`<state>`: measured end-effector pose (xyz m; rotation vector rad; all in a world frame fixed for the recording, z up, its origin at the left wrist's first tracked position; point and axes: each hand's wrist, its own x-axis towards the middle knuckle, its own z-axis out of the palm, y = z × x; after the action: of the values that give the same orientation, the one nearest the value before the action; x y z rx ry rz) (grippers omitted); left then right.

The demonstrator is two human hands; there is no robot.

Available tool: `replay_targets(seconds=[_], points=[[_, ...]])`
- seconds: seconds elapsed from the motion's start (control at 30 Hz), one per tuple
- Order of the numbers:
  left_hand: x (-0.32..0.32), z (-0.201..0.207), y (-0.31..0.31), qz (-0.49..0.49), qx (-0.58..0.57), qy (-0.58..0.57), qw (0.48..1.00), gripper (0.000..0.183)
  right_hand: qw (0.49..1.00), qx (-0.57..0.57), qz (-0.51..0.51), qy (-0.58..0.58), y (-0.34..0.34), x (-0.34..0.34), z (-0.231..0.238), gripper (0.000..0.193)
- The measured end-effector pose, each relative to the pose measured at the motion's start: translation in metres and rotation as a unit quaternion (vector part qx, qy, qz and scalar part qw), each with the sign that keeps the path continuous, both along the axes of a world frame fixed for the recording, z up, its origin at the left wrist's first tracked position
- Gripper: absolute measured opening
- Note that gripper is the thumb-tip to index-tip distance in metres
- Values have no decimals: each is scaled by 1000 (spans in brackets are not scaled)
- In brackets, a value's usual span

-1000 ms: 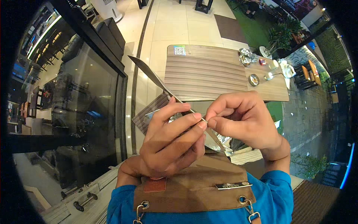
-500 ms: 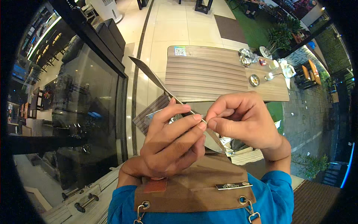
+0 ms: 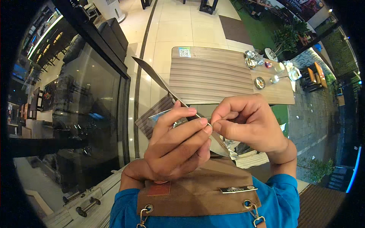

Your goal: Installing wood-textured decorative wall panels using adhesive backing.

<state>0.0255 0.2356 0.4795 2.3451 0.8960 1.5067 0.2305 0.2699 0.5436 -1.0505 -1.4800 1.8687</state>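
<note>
A thin, flat, stiff sheet [image 3: 151,74] is seen almost edge-on, slanting from the upper left down toward my apron. My left hand [image 3: 176,146] grips it, with the fingertips laid along its edge and the thumb hidden. At that same edge, the thumb and forefinger of my right hand [image 3: 249,125] are pinched together, right beside the left fingertips. Whatever lies between them is too small to make out. The face of the sheet is mostly turned away. Below the hands is my brown apron [image 3: 201,190].
Ahead stands a wood-grain table [image 3: 213,76] with a printed square card [image 3: 184,52]. At its right end are an ashtray [image 3: 259,82], crumpled clear plastic [image 3: 253,59] and a small white cup [image 3: 274,79]. A dark-framed glass door [image 3: 95,98] rises on the left.
Both hands keep the same hold on the sheet. They have shifted only very slightly to the right.
</note>
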Motion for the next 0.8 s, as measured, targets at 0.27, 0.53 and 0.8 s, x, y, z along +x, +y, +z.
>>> replay_targets(seconds=[0.27,0.53,0.8], points=[[-3,1,0,-8,-17,9,1000,35,1000,2,0,25,1,-3,1,6],[-4,-2,2,-11,-26,-16,999,38,1000,10,10,-3,2,-4,3,6],[-5,4,3,-23,-46,-35,998,31,998,57,18,-17,1,-7,-1,5]])
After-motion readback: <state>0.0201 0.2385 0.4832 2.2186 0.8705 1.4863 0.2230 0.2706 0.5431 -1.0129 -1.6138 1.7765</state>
